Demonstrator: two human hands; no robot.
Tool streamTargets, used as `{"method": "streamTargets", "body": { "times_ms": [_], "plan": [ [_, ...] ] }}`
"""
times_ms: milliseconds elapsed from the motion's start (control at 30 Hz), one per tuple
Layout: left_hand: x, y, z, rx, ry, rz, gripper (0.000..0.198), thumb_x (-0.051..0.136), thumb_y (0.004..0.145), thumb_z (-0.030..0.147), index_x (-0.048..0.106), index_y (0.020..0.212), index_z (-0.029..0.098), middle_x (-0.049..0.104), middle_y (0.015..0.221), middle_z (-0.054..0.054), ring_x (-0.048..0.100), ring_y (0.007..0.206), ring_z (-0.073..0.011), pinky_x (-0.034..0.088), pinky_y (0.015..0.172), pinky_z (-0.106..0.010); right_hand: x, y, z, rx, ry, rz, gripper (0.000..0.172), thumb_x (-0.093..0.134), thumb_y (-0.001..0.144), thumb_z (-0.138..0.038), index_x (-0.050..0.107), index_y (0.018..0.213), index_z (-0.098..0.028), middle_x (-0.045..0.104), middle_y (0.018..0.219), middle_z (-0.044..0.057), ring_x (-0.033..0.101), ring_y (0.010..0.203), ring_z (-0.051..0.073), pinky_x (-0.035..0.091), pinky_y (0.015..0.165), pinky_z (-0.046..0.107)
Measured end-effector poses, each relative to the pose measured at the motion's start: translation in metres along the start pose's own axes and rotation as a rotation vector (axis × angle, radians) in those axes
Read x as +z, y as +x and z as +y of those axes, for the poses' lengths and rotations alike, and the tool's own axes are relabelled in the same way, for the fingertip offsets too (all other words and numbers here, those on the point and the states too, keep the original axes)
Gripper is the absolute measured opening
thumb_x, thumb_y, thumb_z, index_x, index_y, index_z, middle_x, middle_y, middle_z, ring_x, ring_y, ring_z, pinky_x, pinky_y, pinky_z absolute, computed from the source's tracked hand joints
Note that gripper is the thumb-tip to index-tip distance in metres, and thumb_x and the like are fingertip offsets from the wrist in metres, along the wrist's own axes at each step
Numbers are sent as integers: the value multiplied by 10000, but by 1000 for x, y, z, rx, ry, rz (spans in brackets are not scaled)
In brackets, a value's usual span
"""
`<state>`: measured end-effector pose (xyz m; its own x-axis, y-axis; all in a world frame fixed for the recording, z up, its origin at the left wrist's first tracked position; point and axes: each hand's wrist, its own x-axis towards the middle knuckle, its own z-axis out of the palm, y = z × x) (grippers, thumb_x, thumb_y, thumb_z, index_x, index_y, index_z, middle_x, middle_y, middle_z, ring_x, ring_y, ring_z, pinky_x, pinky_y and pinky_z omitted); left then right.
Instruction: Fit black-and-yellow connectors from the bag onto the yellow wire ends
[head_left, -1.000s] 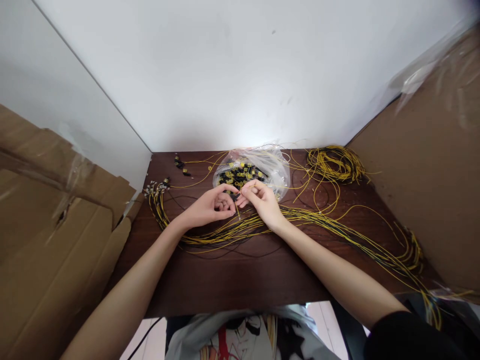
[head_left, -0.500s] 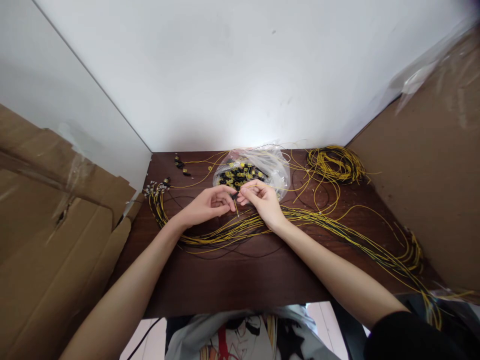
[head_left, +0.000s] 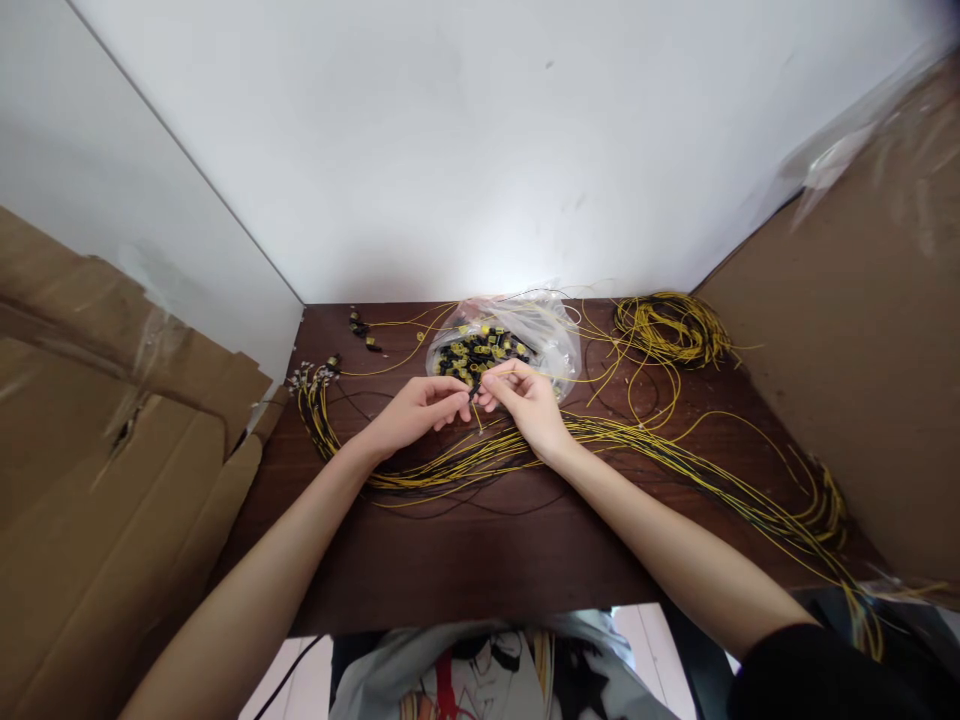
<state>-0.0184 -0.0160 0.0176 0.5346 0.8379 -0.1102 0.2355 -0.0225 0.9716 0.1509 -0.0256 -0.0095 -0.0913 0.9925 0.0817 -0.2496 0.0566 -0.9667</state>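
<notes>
A white wall [head_left: 465,150] stands behind a dark brown table [head_left: 480,560], with sheets of cardboard [head_left: 97,500] on the left and a taped cardboard panel [head_left: 847,320] on the right. A long bundle of yellow and black wires [head_left: 675,462] curves across the table, passing below both hands. Behind them lies a clear plastic bag [head_left: 559,350] with small black and yellow parts [head_left: 476,350] showing in it; a wire coil [head_left: 671,330] rests to its right. The left hand [head_left: 416,408] has its grip closed, thumb against fingers, on a tiny black piece [head_left: 474,393] just in front of the bag. Beside it, the right hand [head_left: 529,405] pinches a thin yellow wire [head_left: 566,378], thumb and forefinger together. A short wire end [head_left: 478,416] hangs below the black piece.
</notes>
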Motion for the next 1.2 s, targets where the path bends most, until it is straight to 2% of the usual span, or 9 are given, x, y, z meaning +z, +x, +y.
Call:
{"method": "streamTargets", "body": {
  "times_ms": [467,633,833,1033,1200],
  "plan": [
    [-1,0,1,-19,-7,-11,220,547,814,307,630,790,105,633,706,-35,414,517,-66,337,502,-198,-1,1,1,-28,50,-8,249,677,743,-400,570,795,-182,620,639,-28,602,556,98,509,550,230],
    [-1,0,0,-30,-12,-12,255,561,806,343,639,831,102,642,710,-40,421,525,-71,341,499,-193,-1,0,0,3,-7,-31,240,715,699,-372,616,795,-176,645,632,-17,621,592,111,516,580,239],
    [-2,-1,2,-3,37,-35,302,542,816,386,647,761,109,629,702,-29,410,517,-69,327,490,-191,-1,0,1,-5,-46,-44,243,716,696,-376,619,756,-162,642,606,-15,617,570,111,522,570,244],
    [-3,-1,2,28,53,-55,312,517,842,360,652,716,108,574,616,6,385,512,-62,303,503,-188,-1,1,4,-19,32,-24,276,700,716,-398,568,779,-163,639,643,-14,621,562,106,523,547,233],
    [-4,-1,0,24,59,-60,318,512,849,358,660,731,102,590,634,-3,383,513,-63,302,508,-193,-1,1,4,-8,46,-36,278,709,707,-389,583,820,-169,643,649,-18,621,570,104,521,557,231]
  ]
}}
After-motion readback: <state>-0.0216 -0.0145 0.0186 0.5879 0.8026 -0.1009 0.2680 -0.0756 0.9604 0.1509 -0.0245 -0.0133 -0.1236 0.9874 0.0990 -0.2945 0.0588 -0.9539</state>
